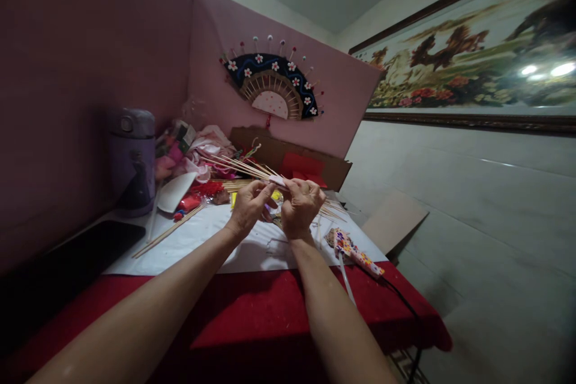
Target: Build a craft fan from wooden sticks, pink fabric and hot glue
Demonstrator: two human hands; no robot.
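While both bare hands are up over the table, the thin wooden sticks (pixel 243 169) are right there between them, a loose bundle fanning out toward the upper left, with a pale wrap (pixel 276 180) around the near part. The person's right hand (pixel 302 204) has its thumb and curled fingers clamped on the bundle, just beside that wrap. The left hand (pixel 251 207) is right up against it from below, thumb and index finger bent close together, but honestly can't tell if they're pinching anything.

Under all this there's a white sheet (pixel 189 255) over a red cloth (pixel 252 312). On the left sit a purple bottle (pixel 134 171), a white dish (pixel 177 193) tipped at an angle, and a couple of longer sticks (pixel 167 233) lying diagonally near a dark flat thing (pixel 101 239). Behind the bottle and dish it's a jumble of pink fabric (pixel 211 147) and bits too mixed up to sort out. Over to the right lies a flower-print glue gun (pixel 362 260), its black cord trailing off along the red cloth. At the back, a dark blue fan (pixel 283 66) with white flowers is up against a pink panel (pixel 344 96), and a framed horse picture (pixel 450 54) hangs on the wall.
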